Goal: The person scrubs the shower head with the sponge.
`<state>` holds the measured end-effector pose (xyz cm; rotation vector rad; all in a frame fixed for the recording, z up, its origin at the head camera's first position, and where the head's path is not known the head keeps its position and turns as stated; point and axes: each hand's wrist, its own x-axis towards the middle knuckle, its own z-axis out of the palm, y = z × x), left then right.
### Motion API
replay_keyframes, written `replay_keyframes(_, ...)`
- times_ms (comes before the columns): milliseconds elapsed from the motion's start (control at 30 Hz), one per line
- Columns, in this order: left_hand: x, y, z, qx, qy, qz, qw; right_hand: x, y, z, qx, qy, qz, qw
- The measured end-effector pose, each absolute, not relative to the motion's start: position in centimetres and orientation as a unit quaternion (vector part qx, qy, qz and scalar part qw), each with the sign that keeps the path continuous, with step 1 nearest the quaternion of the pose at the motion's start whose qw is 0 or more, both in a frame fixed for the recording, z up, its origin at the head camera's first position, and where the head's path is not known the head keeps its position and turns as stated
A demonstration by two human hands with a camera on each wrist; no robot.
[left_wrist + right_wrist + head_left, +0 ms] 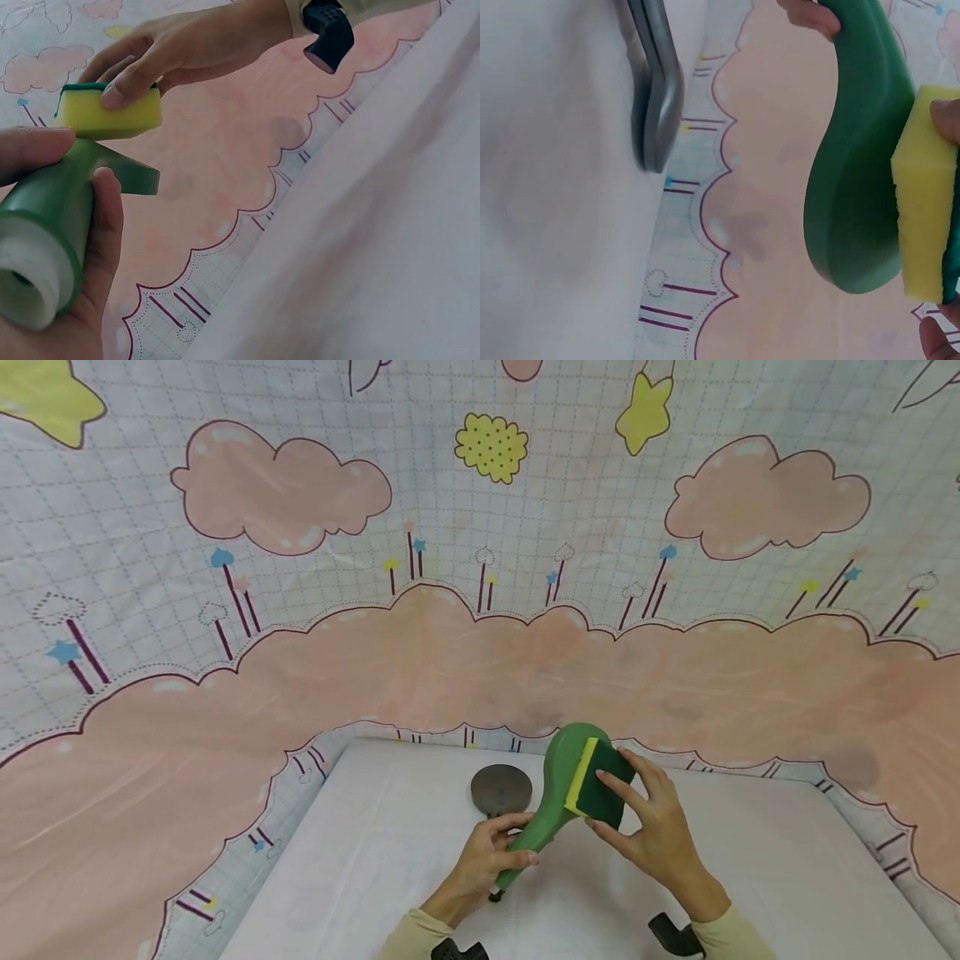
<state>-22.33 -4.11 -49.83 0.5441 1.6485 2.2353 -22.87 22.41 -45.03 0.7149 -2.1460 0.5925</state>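
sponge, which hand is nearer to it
Right: the right hand grips the sponge; the left hand is below and left of it in the head view, holding the green handle.

Soft, even light; wrist views dimmer; faint shadows on tabletop (360, 835)

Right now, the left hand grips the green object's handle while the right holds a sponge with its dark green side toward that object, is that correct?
No: the sponge has its yellow side facing the green object, its dark green side away, as the right wrist view shows. The left hand grips the handle, the right hand the sponge.
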Motion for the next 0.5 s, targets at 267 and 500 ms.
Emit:
replay_keyframes(267,-22.3,-4.6,-50.3,0.201,0.587,0.771,0.145,-23.2,23.4,-45.2,0.258,-0.851,0.254,0.38)
replay_keyframes(500,-22.2,-5.0,-50.7,0.212,0.587,0.766,0.151,-23.5,24.0,-45.1,0.241,-0.851,0.258,0.389)
